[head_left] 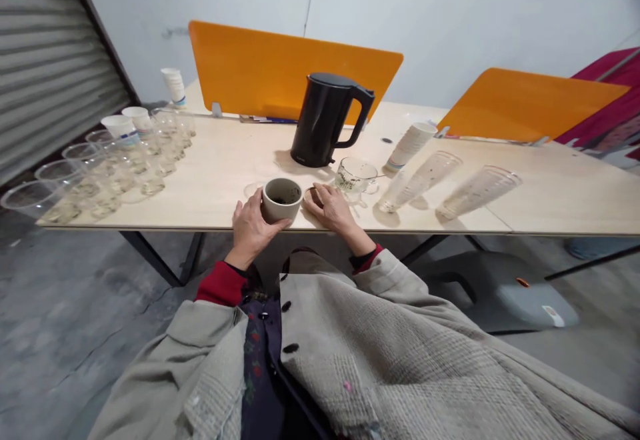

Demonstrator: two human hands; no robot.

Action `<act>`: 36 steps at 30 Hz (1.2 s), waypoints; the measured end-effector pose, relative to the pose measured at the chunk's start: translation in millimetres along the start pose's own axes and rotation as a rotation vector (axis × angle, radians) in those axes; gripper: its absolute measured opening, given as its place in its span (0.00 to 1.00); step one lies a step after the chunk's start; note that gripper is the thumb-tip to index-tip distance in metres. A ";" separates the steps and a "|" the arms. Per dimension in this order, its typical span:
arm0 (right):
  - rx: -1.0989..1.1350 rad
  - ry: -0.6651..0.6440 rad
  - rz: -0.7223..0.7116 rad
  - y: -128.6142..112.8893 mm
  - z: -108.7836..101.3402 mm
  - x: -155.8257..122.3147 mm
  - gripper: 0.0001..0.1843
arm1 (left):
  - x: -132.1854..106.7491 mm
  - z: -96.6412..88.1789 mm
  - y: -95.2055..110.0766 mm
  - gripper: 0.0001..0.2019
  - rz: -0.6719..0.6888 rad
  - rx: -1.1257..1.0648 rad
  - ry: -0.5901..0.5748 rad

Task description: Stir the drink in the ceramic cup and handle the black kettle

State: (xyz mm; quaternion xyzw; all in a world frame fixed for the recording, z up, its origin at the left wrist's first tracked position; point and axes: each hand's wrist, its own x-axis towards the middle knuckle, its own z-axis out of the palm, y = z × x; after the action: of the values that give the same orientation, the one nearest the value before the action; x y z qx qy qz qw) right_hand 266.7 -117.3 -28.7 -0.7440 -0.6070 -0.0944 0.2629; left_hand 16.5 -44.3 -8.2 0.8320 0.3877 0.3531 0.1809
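From where I stand, the pale surface (235, 160) stretches wide, with a long orange panel (250, 67) along its back. Clear cups (120, 173) crowd the left end. In front of the panel stands a black kettle (320, 120); to its right lean a stack of paper cups (411, 145) and two tall stacks of clear plastic cups (477, 193). The person's left hand (253, 227) has its fingers wrapped around a grey cup (280, 212) at the near edge, dark bits (283, 200) inside. The right hand (333, 210) lies over a small round brown lid (311, 201) beside it; whether those fingers grip, I can't tell.
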 end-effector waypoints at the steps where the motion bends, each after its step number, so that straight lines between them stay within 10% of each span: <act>1: 0.000 0.018 0.006 1.5 0.6 0.5 0.36 | -1.1 2.6 2.5 0.49 0.001 0.002 0.005; 9: 0.382 0.231 0.151 -7.6 -34.8 16.9 0.40 | -5.7 10.0 23.3 0.49 -0.009 0.001 -0.012; 15: 0.276 0.164 -0.128 -58.1 -65.3 23.2 0.40 | -6.9 16.0 25.3 0.48 -0.006 -0.009 0.015; 36: 0.108 -0.116 -0.262 -85.7 -53.5 22.1 0.36 | -6.1 22.1 25.3 0.48 -0.002 -0.016 0.014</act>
State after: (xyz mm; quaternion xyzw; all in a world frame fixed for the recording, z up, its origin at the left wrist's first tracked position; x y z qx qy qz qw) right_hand 200.0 -114.8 50.2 -0.6473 -0.7173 -0.0520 0.2525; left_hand 42.9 -65.7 -11.5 0.8276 0.3869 0.3621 0.1853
